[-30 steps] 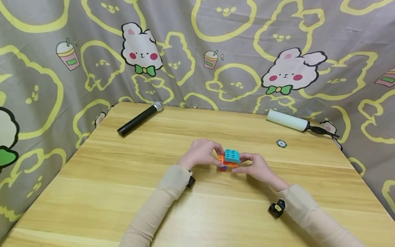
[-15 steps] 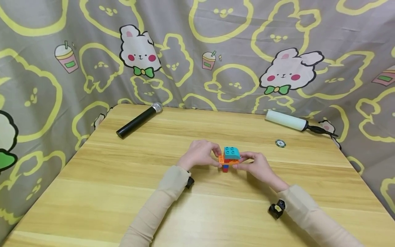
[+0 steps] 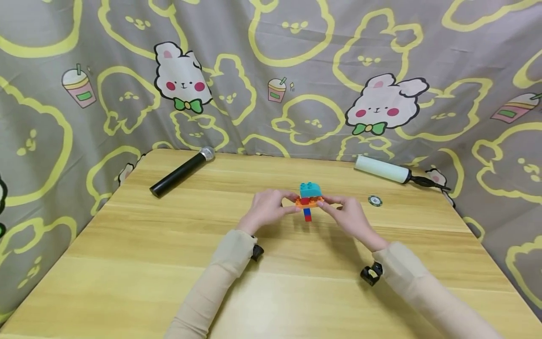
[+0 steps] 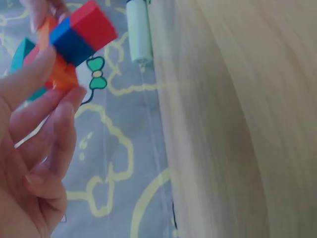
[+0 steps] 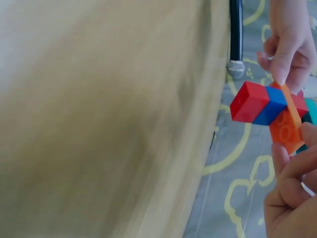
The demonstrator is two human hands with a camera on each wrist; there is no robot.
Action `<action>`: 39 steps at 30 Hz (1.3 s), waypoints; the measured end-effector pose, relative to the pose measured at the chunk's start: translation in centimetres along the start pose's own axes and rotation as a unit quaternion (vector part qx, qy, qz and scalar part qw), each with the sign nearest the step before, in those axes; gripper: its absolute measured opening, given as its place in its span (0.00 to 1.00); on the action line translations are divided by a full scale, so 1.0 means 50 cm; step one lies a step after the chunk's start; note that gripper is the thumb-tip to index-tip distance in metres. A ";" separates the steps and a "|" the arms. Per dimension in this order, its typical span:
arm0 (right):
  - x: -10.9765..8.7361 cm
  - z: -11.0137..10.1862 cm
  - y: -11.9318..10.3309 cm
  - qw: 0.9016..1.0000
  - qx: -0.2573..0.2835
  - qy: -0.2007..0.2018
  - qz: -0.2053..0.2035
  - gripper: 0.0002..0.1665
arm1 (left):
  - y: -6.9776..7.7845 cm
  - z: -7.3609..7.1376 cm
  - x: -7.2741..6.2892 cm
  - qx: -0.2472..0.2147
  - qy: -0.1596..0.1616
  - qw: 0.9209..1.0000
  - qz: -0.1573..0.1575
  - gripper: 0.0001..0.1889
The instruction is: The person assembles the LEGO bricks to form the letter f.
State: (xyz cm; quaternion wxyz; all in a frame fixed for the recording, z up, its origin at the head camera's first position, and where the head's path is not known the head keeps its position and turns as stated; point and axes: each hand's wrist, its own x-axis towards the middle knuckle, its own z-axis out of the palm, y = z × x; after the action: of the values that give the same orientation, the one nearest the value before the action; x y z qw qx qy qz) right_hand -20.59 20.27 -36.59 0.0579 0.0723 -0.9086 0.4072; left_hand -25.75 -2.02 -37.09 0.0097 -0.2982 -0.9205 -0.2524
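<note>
Both hands hold one small stack of toy building bricks in front of me. At its middle is a flat orange brick [image 3: 312, 204], with a red brick and a rounded teal brick [image 3: 310, 191] above. Below hang a blue brick [image 5: 270, 106] and a red brick [image 5: 249, 102]. My left hand [image 3: 267, 208] pinches the left end of the orange brick between thumb and fingers. Its other end is pinched by my right hand [image 3: 352, 217]. In the left wrist view, the left thumb and fingers hide part of the orange brick. The stack is raised off the wooden table [image 3: 271, 282].
A black microphone [image 3: 179, 174] lies at the back left. At the back right is a pale hand pump [image 3: 383, 169] with a black end. A round poker chip [image 3: 375, 201] lies right of the stack. A patterned curtain [image 3: 237, 70] hangs behind the table.
Both hands have lifted the brick stack and tilted it, so its lower blue and red bricks now show more. The head view has shifted slightly, moving the scene down and left.
</note>
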 end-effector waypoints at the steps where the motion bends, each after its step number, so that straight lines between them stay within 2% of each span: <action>1: 0.006 -0.003 -0.002 1.000 0.000 0.001 0.003 0.27 | 0.000 0.001 0.003 0.007 0.011 1.000 0.000 0.19; 5: 0.030 -0.010 -0.005 1.000 0.001 0.003 0.027 0.28 | 0.004 0.002 0.021 0.042 0.048 0.998 0.004 0.20; 9: 0.053 -0.013 0.005 0.996 0.047 -0.007 0.073 0.27 | 0.010 0.000 0.045 0.090 0.056 0.994 0.008 0.20; 13: 0.071 -0.010 0.022 0.991 0.078 -0.008 0.112 0.26 | 0.013 0.006 0.069 0.129 0.037 0.991 0.011 0.18; 19: 0.086 0.002 0.052 0.989 0.050 -0.018 0.137 0.26 | 0.008 0.025 0.092 0.160 -0.017 0.987 0.005 0.17; 26: 0.083 0.010 0.068 0.992 0.030 -0.036 0.114 0.18 | 0.004 0.040 0.102 0.192 -0.054 0.980 0.000 0.20; 31: 0.081 0.021 0.075 0.993 0.024 -0.048 0.106 0.16 | -0.001 0.053 0.102 0.213 -0.072 0.974 -0.002 0.21; 39: 0.076 0.030 0.091 0.992 0.056 -0.058 0.102 0.16 | 0.002 0.063 0.101 0.215 -0.098 0.972 -0.018 0.19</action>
State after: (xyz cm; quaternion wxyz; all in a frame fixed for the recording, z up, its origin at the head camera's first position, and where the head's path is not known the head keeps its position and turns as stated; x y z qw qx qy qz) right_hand -25.22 21.82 -40.30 -0.0408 0.0056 -0.8889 0.4563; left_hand -29.44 2.28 -38.96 -0.0209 -0.2960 -0.9548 -0.0184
